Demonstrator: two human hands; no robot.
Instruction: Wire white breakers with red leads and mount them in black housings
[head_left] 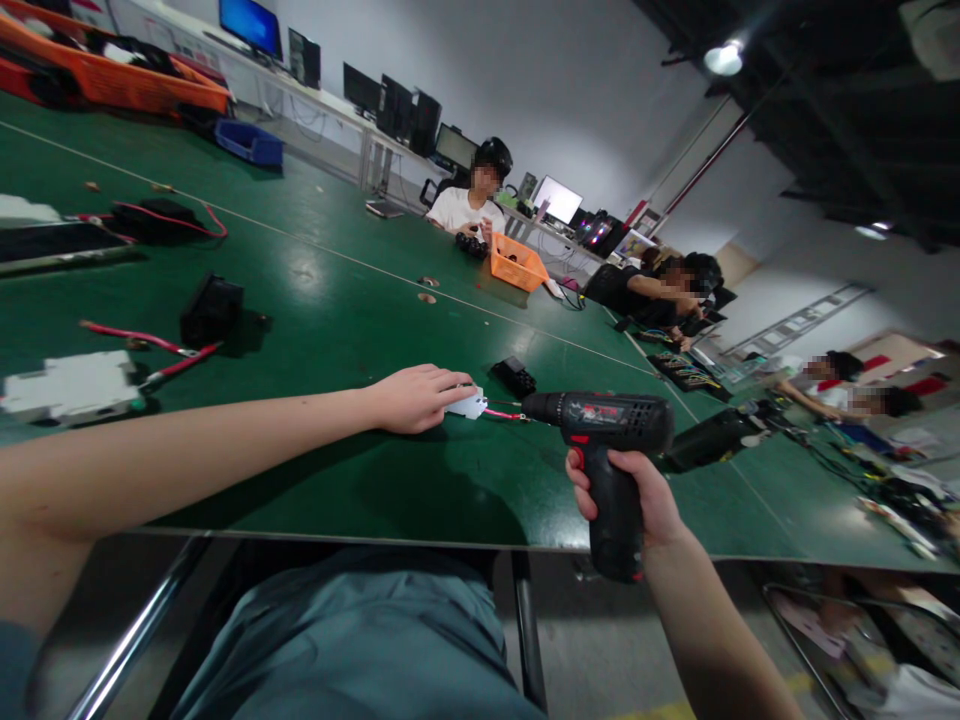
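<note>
My right hand (622, 490) is wrapped round the grip of a black and red cordless drill (615, 425), which points left. The bit reaches toward the end of a small white block (469, 403) that looks like a circuit breaker. Whether the bit touches it I cannot tell. Over that block lies my left hand (421, 398), fingers closed on it against the green table and covering most of it. A short red wire (501, 413) comes out of the block below the bit. Just behind stands a small black part (514, 376).
Left on the green table (315, 330) lie white breaker-like blocks (71, 385), red wires (187, 362) and a black block (212, 310). An orange basket (517, 265) stands by a seated person (469, 210) across the table. A dark cylindrical object (705, 440) lies right of the drill.
</note>
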